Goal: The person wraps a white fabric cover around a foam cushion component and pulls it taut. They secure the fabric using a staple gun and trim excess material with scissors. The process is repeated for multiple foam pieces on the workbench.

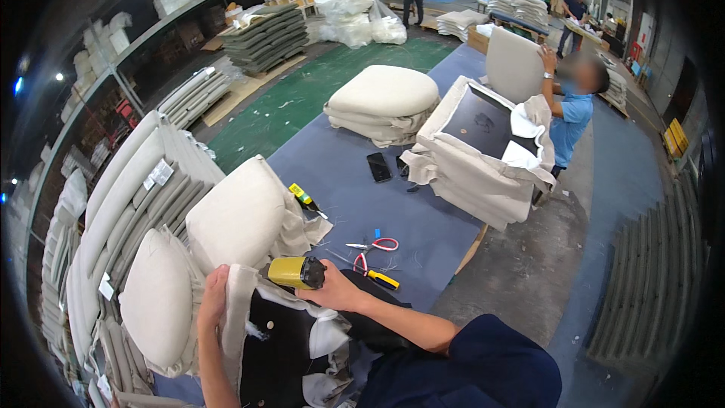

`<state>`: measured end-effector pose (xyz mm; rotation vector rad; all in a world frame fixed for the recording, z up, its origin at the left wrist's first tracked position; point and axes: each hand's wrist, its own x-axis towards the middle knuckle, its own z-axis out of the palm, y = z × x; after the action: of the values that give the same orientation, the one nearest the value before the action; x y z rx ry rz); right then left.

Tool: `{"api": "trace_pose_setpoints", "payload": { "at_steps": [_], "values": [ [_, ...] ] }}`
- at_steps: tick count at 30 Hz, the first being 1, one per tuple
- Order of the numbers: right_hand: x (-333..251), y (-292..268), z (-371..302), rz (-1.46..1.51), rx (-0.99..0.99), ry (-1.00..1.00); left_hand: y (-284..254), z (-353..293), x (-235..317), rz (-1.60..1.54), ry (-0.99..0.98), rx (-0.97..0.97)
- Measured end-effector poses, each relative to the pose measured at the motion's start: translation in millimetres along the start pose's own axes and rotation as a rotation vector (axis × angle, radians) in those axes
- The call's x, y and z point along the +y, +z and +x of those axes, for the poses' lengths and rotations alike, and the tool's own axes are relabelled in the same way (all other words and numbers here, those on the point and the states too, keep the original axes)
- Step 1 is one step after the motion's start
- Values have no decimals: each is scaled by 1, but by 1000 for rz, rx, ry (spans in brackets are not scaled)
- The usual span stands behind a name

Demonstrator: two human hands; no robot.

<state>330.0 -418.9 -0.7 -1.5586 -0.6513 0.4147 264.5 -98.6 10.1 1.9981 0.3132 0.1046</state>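
Note:
An upholstered seat pad lies face down before me, its black underside (278,347) showing and beige fabric (238,298) folded over its edge. My left hand (214,295) grips that folded edge, fingers wrapped over it. My right hand (334,291) is closed around a yellow and black staple gun (291,272), whose nose end is at the fabric edge near the pad's far corner. White lining pieces (326,338) stick out along the right side. Beyond the gun, red-handled scissors (381,244), red-handled pliers (361,262) and a yellow screwdriver (383,279) lie on the table.
Covered beige seats (234,219) stand at the left of the blue-grey table (332,174). A yellow-green box cutter (303,196) and black phone (379,167) lie farther out. Beyond are stacked seats (385,98); a co-worker in blue (572,125) holds a seat panel (515,64). Cushion piles (136,196) line the left.

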Motion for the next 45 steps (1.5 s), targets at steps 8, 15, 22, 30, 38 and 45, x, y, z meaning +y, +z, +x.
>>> {"api": "trace_pose_setpoints", "payload": {
  "at_steps": [8, 15, 22, 30, 38, 45],
  "values": [
    [49, 51, -12, -47, 234, -142, 15, -14, 33, 27, -59, -54],
    [35, 54, -14, 123, 31, -101, 5, -13, 15, 125, -225, -145],
    [47, 69, -13, 195, 132, 10, 33, -31, 79, 513, -92, -108],
    [27, 38, -10, 398, 83, 163, 78, -33, 93, 915, 165, 109],
    [6, 23, 21, 238, 205, -203, 76, -33, 86, 969, 283, 146],
    [21, 36, 34, 289, 277, -127, 71, -29, 61, 925, 424, 192]
  ]
}}
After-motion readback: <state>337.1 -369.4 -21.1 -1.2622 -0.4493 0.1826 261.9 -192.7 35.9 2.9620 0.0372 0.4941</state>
